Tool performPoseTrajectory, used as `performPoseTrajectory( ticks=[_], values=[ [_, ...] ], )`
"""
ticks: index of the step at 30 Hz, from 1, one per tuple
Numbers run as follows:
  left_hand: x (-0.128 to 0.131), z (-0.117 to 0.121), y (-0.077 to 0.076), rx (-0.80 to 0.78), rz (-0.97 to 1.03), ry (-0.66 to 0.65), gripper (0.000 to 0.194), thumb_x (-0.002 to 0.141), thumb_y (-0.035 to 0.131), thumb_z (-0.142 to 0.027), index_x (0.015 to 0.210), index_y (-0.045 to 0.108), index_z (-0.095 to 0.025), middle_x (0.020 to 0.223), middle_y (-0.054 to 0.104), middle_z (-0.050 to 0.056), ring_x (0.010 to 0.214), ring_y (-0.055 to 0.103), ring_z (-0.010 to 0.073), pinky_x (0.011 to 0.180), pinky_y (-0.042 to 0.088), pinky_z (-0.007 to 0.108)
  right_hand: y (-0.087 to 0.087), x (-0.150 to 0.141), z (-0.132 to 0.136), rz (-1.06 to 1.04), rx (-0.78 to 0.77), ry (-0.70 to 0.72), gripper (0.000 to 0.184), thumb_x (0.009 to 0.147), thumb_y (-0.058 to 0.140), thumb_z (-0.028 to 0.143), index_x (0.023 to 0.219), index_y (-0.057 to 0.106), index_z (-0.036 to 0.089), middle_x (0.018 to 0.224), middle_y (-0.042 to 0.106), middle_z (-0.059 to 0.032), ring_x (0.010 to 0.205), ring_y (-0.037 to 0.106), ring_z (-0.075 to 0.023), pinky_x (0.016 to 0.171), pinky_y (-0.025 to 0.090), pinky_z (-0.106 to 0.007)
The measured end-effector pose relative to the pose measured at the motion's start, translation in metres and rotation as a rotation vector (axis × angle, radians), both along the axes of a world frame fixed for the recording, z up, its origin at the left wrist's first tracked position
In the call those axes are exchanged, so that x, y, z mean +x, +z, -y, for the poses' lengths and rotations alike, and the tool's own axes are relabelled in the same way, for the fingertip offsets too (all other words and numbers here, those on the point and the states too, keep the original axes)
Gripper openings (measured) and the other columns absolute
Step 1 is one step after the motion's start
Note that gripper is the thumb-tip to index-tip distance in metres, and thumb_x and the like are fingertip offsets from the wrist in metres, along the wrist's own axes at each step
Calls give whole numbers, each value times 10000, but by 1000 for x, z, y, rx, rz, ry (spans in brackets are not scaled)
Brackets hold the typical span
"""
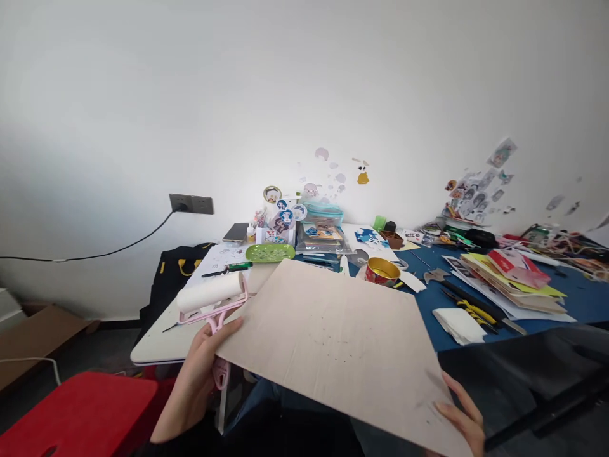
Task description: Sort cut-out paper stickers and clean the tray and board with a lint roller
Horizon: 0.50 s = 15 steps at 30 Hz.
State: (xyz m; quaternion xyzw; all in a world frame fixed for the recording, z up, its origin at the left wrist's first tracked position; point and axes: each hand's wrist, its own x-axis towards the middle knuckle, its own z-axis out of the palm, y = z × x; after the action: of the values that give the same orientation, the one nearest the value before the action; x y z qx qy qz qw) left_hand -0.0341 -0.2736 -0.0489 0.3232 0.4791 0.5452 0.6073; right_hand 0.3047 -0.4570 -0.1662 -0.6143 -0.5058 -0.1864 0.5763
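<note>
A thin pale wooden board is held tilted over the table's front edge, with small dark holes or specks near its middle. My left hand is closed around the pink handle of a lint roller, and its thumb rests on the board's left corner. The roller's white cylinder points up and left, above the white tabletop. On the board's lower right edge, my right hand grips with the thumb on top; the other fingers are partly hidden beneath.
Beyond the board lie a green tray, a round red-and-gold tin and a clear pouch. Pliers, a hammer, folded tissue and a paper stack are at right. A red stool stands lower left.
</note>
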Motion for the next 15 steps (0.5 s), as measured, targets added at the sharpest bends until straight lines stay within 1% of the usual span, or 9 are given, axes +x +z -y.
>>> performPoseTrajectory(
  ticks=[1, 3, 5, 8, 10, 13, 15],
  values=[
    [-1, 0, -3, 4, -3, 13, 539, 544, 802, -248, 1041, 644, -110, 608, 675, 33, 490, 617, 170, 477, 492, 227, -6, -6, 0, -24, -47, 10, 480, 742, 601, 486, 1212, 511, 453, 1329, 477, -78, 1125, 531, -405, 696, 533, -555],
    [-3, -1, -7, 8, -20, 26, 532, 559, 797, -259, 1045, 637, -113, 551, 643, 3, 439, 578, 143, 442, 470, 207, -15, -12, -1, -45, -147, 26, 427, 818, 534, 464, 1218, 493, 319, 1331, 454, -141, 1194, 476, -391, 743, 530, -508],
    [-4, -1, -9, 8, -29, 26, 543, 559, 799, -269, 1052, 632, -113, 533, 632, -5, 434, 572, 140, 431, 461, 200, -24, -10, -2, -46, -204, 64, 391, 854, 478, 466, 1190, 488, 265, 1308, 453, -174, 1198, 468, -381, 776, 516, -494],
    [-5, 0, -12, 3, -16, 32, 535, 538, 813, -276, 1015, 639, -109, 585, 660, 12, 499, 607, 150, 461, 476, 193, -40, -3, -5, -55, -204, 140, 385, 863, 441, 490, 1159, 499, 252, 1274, 456, -186, 1149, 504, -374, 796, 502, -494],
    [-6, 1, -16, -3, -9, 27, 526, 536, 820, -288, 996, 643, -106, 633, 679, 25, 550, 631, 159, 499, 495, 196, -52, 1, -6, -60, -207, 165, 387, 868, 415, 518, 1139, 515, 262, 1234, 483, -177, 1120, 524, -375, 794, 497, -503],
    [-6, 5, -21, -6, -14, 12, 545, 547, 820, -302, 1024, 639, -111, 680, 696, 35, 561, 646, 173, 518, 509, 217, -69, 0, -7, -67, -219, 157, 361, 873, 403, 521, 1137, 529, 310, 1189, 523, -149, 1111, 535, -375, 802, 491, -527],
    [-4, 7, -23, -16, -19, 12, 548, 549, 817, -312, 1027, 637, -115, 678, 698, 36, 526, 639, 175, 492, 502, 227, -77, 0, -6, -56, -228, 142, 381, 875, 406, 491, 1204, 508, 327, 1210, 523, -147, 1128, 533, -372, 813, 494, -531]
  ],
)
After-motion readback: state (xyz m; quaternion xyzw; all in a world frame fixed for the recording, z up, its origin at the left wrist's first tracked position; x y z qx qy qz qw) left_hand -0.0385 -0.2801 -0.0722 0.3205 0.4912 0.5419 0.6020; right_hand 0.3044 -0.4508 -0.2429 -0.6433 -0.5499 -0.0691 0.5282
